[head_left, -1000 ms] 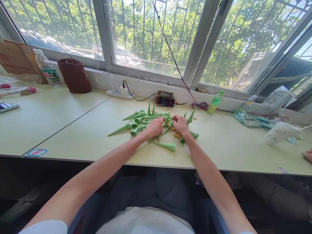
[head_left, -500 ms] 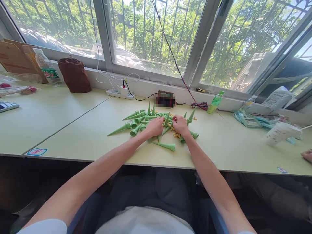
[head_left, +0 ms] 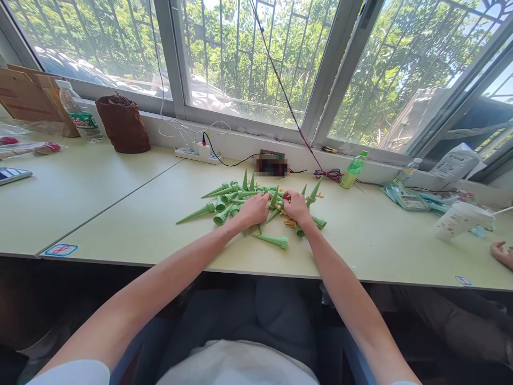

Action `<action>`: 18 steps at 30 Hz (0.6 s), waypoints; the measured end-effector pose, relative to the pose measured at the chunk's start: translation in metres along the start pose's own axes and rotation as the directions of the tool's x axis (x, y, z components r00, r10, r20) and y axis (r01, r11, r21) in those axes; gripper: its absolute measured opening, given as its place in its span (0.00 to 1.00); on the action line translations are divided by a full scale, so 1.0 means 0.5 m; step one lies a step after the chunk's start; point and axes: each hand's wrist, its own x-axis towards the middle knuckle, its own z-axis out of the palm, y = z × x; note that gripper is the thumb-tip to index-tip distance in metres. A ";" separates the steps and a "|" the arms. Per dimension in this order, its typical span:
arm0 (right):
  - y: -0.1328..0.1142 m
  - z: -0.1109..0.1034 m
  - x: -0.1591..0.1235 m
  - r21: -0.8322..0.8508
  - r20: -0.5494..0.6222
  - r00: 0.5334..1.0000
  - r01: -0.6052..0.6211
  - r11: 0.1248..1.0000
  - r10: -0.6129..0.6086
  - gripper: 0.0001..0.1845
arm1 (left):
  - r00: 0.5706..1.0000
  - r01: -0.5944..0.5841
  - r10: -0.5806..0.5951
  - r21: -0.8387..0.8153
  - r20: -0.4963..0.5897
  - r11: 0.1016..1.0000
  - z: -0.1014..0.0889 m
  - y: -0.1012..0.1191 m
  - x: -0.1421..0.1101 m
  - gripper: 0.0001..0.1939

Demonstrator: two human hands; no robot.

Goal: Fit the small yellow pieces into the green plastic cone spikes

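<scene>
Here, green spikes (head_left: pixel 247 194) (capped bottle (head_left: pixel 353 171) nearby).

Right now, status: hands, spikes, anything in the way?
Left hand, right hand: among green spikes, grips unclear. Possible obstructions: point-up spike between them, yellow pieces near right hand.

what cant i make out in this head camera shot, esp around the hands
All in the head view:
What the left hand holds, if anything: hidden by the hand itself.
What the right hand pinches: too small, fingertips curled over.
Dark object behind the green spikes: pixelated.
Another person's hand: cut off by the right edge.
</scene>
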 end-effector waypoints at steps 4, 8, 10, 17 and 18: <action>0.000 0.000 0.000 -0.016 0.005 1.000 0.005 1.000 -0.005 0.09 | 1.000 0.012 -0.012 0.023 0.012 1.000 -0.002 0.002 -0.001 0.17; 0.001 0.000 0.000 -0.022 0.014 1.000 0.003 1.000 -0.003 0.09 | 0.999 0.024 -0.026 0.040 0.043 0.999 -0.005 0.004 -0.001 0.14; 0.001 0.000 0.000 -0.024 0.017 1.000 0.000 1.000 0.001 0.10 | 0.998 0.021 -0.023 0.050 0.052 0.999 -0.005 0.004 -0.001 0.12; -0.004 -0.005 -0.002 -0.039 0.028 1.000 -0.007 0.999 0.008 0.10 | 0.999 0.000 -0.002 0.046 0.042 0.999 -0.002 0.001 0.002 0.11; -0.005 -0.005 -0.003 -0.039 0.028 1.000 -0.010 0.999 0.011 0.09 | 0.999 0.003 -0.005 0.046 0.043 0.999 -0.002 0.001 0.002 0.11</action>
